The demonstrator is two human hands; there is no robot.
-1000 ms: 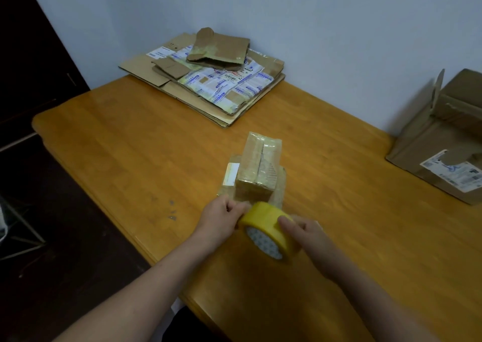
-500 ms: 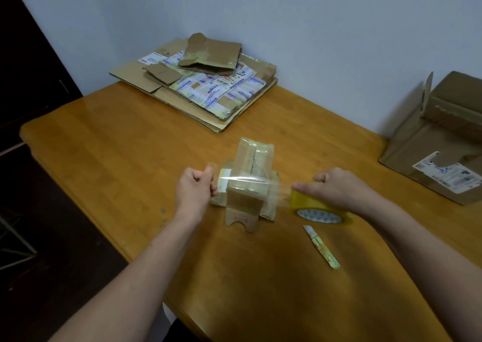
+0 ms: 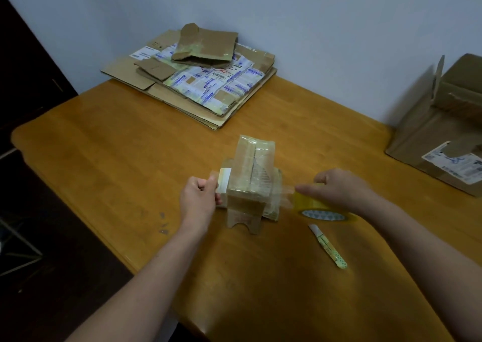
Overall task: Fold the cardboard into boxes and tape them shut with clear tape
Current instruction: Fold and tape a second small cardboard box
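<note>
**Clear tape stretched across a small box**

The small box (image 3: 250, 174) sits mid-table (image 3: 130, 159), flaps closed, contents hidden. The left hand (image 3: 199, 198) pinches the free end of the tape strip (image 3: 281, 198) at the box's left side. The right hand (image 3: 339, 187) grips the tape roll (image 3: 320, 208) just right of it. A cutter (image 3: 330, 247) lies nearby. Flat cardboard (image 3: 198, 85) is stacked by the wall. A large box (image 3: 443, 132) stands far right, its inside unseen.

An orange-brown wooden table (image 3: 104, 146) stands against a pale wall (image 3: 313, 28) (dark floor (image 3: 52, 276) at left)
</note>
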